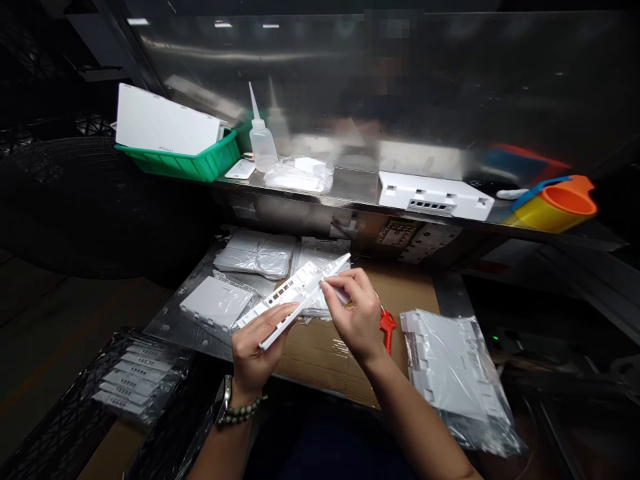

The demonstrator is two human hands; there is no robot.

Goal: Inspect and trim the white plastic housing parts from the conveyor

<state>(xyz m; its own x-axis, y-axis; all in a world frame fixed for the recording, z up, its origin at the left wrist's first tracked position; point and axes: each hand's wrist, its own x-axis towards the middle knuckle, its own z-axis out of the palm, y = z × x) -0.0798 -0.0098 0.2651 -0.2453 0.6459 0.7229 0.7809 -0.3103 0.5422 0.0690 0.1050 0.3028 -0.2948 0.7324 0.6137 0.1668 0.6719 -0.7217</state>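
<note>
White plastic housing point(293, 293) gripped at its lower end by the left hand point(255, 350), its upper edge pinched by the right hand point(356, 317), brown cardboard point(320, 353) beneath, red tool point(387, 327) just beside.

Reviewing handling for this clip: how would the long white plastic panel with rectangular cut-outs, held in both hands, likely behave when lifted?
The long white plastic panel probably stays stiff: it spans straight between the left hand and right hand without sagging. It seems light, held by the fingers alone. Its thin cut-out edge may be fragile.
</note>
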